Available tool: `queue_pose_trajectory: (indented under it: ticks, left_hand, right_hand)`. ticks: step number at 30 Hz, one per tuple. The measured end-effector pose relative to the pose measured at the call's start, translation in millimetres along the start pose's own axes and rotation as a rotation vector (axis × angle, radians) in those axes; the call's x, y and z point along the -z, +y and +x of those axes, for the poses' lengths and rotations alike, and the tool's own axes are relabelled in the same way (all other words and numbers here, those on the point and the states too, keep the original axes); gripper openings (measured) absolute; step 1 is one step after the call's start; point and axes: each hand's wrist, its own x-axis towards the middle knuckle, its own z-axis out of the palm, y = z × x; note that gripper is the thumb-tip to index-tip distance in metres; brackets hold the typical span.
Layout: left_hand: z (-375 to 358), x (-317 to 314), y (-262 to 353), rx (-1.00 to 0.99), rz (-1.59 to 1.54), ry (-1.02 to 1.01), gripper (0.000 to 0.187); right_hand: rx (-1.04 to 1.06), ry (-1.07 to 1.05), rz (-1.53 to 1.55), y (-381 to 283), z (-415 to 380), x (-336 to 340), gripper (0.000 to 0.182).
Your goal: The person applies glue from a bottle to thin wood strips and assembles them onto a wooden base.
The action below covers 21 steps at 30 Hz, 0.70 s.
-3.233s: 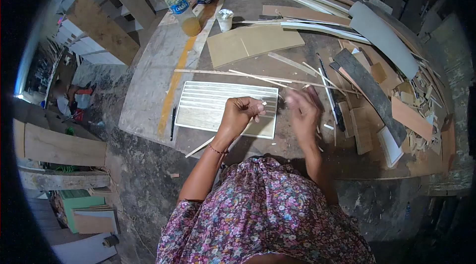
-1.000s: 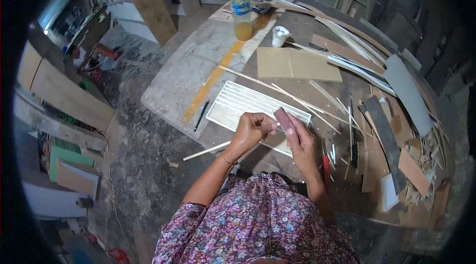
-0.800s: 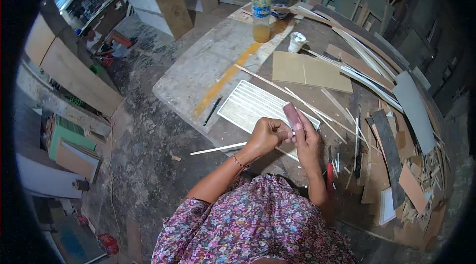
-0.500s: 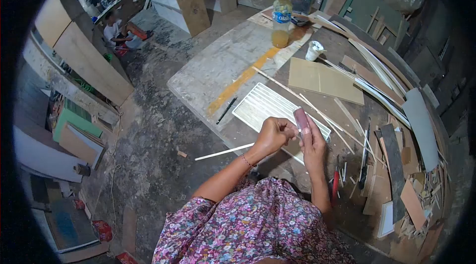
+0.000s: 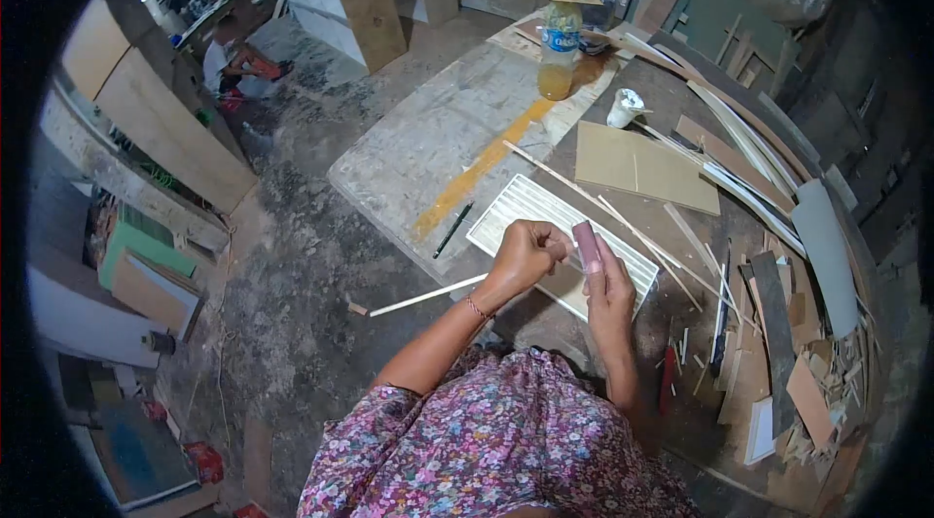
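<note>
My left hand (image 5: pixel 525 257) is closed in a pinch on a thin wooden strip (image 5: pixel 428 295), which sticks out to the left behind the wrist; its grip point is partly hidden by the fingers. My right hand (image 5: pixel 608 286) is wrapped round a small mauve block (image 5: pixel 586 244) that looks like a sanding block, held upright close to the left fingertips. Beneath both hands a pale slatted panel (image 5: pixel 511 210) with a frame lies on the table, partly covered by them.
A dark pencil or pen (image 5: pixel 453 230) lies left of the panel. Behind stand a bottle of yellowish liquid (image 5: pixel 556 66) and a white cup (image 5: pixel 626 107), near a cardboard sheet (image 5: pixel 642 168). Offcuts (image 5: pixel 808 401) crowd the right side. A person (image 5: pixel 238 61) sits far left on the floor.
My left hand and the strip have shifted slightly left. The block in my right hand has moved a little down and left, and the view has shifted slightly.
</note>
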Motion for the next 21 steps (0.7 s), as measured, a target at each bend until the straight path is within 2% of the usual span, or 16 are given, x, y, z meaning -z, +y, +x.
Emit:
queue_pose_trajectory:
  ticks: [2,6,7,11,13,15,17,19,20,21]
  left_hand:
    - [-0.8,-0.9,-0.7,-0.040,0.046,-0.048,0.005]
    - [8.4,7.1,5.4,0.038,0.036,-0.077,0.005]
    - [10.8,12.4,7.1,0.026,0.011,-0.028,0.005]
    - [11.6,33.8,11.7,-0.003,0.096,-0.029,0.007]
    - [8.3,37.9,8.6,-0.046,0.075,-0.040,0.007]
    - [7.3,51.9,18.3,-0.008,0.083,0.008,0.006]
    - [14.1,66.4,17.0,-0.034,0.027,0.116,0.006]
    - [15.8,80.0,15.4,-0.048,0.055,0.123,0.006]
    - [16.2,82.8,15.6,-0.055,0.065,0.120,0.007]
    - [12.9,82.2,16.8,-0.095,0.121,0.028,0.007]
  right_hand:
    - [-0.030,0.017,0.035,-4.2,9.8,-4.1,0.033]
    - [-0.040,0.060,-0.037,-15.7,21.1,-14.1,0.034]
    - [0.021,0.065,-0.062,-14.0,20.8,-16.2,0.033]
    - [-0.011,0.037,0.019,-22.6,27.5,-31.6,0.032]
    - [0.062,0.075,0.039,-25.4,39.2,-43.9,0.033]
    - [0.120,0.103,0.027,-36.8,44.6,-55.7,0.033]
    - [0.169,0.054,-0.055,-40.2,43.6,-61.7,0.034]
    - [0.224,0.054,-0.082,-39.1,43.3,-69.6,0.034]
    - [0.198,0.053,-0.051,-36.8,49.8,-73.3,0.034]
    - [0.165,0.052,-0.021,-37.6,55.5,-75.5,0.034]
